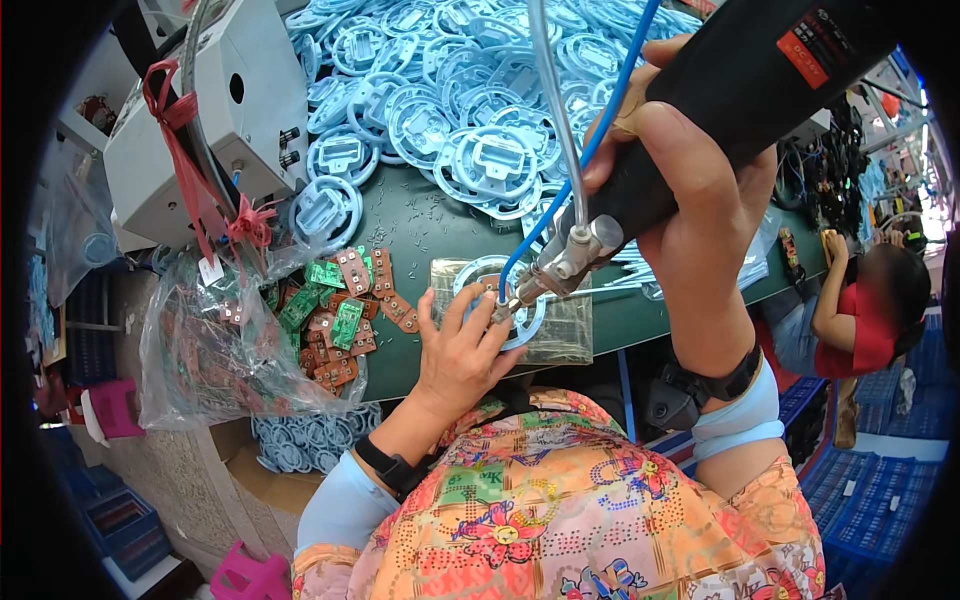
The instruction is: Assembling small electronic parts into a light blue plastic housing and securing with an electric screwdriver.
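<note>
My right hand (700,185) is wrapped round the thick black body of an electric screwdriver (735,90), which slants down to the left. Its metal nose (545,275), fed by a blue hose (600,135), meets a light-blue round plastic part (540,322) near its middle. With fingertips on that part and the thumb at its near rim, my left hand (462,350) steadies it on a tape-covered block (572,345). My fingers and the tool nose hide the part's centre, so any screw there cannot be seen.
A big heap of light-blue plastic parts (420,120) fills the far side of the green table (400,215), where small screws lie scattered. Left are green and brown circuit boards (347,322), a clear bag (215,345) and a grey machine box (205,130). Another person (860,310) sits at right.
</note>
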`<state>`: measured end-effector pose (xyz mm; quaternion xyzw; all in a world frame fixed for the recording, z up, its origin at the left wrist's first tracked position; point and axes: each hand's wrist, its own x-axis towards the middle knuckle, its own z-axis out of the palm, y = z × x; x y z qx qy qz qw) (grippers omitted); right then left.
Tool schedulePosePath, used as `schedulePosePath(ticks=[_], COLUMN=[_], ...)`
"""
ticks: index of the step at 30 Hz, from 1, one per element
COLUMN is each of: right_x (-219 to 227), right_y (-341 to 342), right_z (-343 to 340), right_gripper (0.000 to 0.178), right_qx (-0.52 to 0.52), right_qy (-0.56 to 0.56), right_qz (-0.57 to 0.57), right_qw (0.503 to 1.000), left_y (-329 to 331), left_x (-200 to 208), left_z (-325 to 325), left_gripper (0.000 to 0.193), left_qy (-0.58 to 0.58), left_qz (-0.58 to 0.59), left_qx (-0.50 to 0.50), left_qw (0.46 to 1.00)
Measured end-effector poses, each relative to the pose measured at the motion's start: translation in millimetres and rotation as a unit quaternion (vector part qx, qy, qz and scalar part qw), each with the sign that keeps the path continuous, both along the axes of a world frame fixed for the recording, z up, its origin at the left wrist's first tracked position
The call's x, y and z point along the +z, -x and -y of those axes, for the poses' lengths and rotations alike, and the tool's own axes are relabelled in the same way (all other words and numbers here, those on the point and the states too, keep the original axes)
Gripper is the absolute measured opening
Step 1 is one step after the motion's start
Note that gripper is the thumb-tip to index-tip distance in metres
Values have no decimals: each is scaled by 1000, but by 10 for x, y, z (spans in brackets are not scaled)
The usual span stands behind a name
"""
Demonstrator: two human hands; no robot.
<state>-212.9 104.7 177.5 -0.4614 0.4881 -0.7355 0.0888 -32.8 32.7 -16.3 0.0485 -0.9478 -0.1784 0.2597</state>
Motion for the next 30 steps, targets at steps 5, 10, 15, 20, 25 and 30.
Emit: schedulePosePath(ticks=[5, 10, 15, 20, 25, 30], right_x=[-29, -48, -85, -35, 289, 184], right_y=[9, -37, -161, -110, 93, -17], right_z=[0, 38, 111, 122, -1, 197], right_gripper=[38, 36, 33, 32, 22, 32], right_qx=[-2, -7, 24, 22, -68, -62], right_qy=[4, 7, 17, -14, 7, 27], right_qz=[-8, -8, -53, -24, -52, 67], right_qw=[1000, 1000, 998, 999, 996, 995], left_y=[3, -1, -29, -42, -137, -176], left_x=[3, -9, -26, -3, 54, 15], left_z=[-1, 16, 3, 17, 68, 216], left_gripper=[47, 47, 41, 47, 49, 46], left_qy=[-3, -3, 19, 24, -26, -65], left_qz=[0, 2, -9, 26, 48, 59], left_qx=[2, -2, 4, 3, -24, -57], left_qw=[1000, 1000, 1000, 999, 998, 995])
